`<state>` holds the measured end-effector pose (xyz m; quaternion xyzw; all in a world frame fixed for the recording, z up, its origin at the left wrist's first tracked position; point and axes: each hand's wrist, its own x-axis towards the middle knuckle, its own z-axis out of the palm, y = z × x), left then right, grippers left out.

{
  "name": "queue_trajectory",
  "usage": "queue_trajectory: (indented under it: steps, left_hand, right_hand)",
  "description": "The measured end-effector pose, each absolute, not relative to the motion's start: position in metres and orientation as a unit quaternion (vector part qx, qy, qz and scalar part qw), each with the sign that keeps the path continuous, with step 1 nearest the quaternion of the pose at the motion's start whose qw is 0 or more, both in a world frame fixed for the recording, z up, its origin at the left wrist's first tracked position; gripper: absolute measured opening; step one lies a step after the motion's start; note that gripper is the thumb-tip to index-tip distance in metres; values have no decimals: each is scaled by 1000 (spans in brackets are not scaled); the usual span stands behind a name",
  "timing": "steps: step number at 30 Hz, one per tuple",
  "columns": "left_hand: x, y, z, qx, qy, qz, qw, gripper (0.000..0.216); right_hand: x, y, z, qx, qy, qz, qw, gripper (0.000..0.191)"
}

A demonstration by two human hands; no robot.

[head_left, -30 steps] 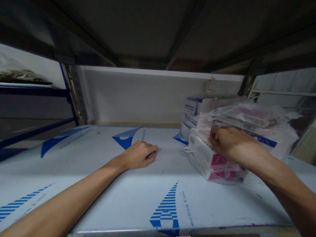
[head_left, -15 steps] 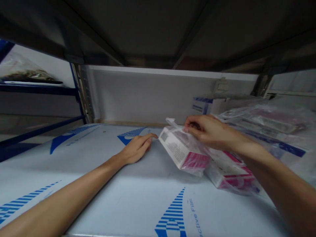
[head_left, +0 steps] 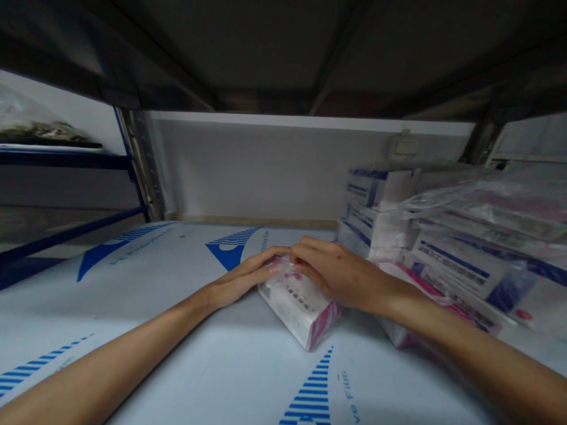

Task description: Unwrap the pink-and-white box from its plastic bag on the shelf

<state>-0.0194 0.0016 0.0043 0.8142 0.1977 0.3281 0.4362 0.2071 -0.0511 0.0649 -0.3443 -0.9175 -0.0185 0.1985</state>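
A small white and pink carton in a clear plastic bag rests on the film-covered shelf. My left hand is at its back left corner, thumb on the bag and fingers reaching round behind. From the right, my right hand is closed on the bag over the carton's top, its fingertips meeting those of the left. Part of the carton's top is hidden under the hands. Another pink and white carton lies in plastic just to the right, partly behind my right forearm.
Blue and white boxes are stacked at the back right. More boxes under clear plastic fill the right side. A dark upper shelf hangs low overhead. At the left stands a blue rack frame holding a plastic bag.
My right hand has brought the bagged carton left and down onto the shelf. My left hand, earlier apart from it, now has hold of its back corner.
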Motion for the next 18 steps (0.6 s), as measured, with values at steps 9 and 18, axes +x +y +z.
queue_trajectory:
  steps: [9, 18]
  left_hand:
    - [-15, -11, 10, 827, 233, 328, 392, 47]
    - [-12, -13, 11, 782, 251, 358, 444, 23]
  right_hand:
    - [203, -69, 45, -479, -846, -67, 224, 20]
    - [209, -69, 34, -459, -843, -79, 269, 24]
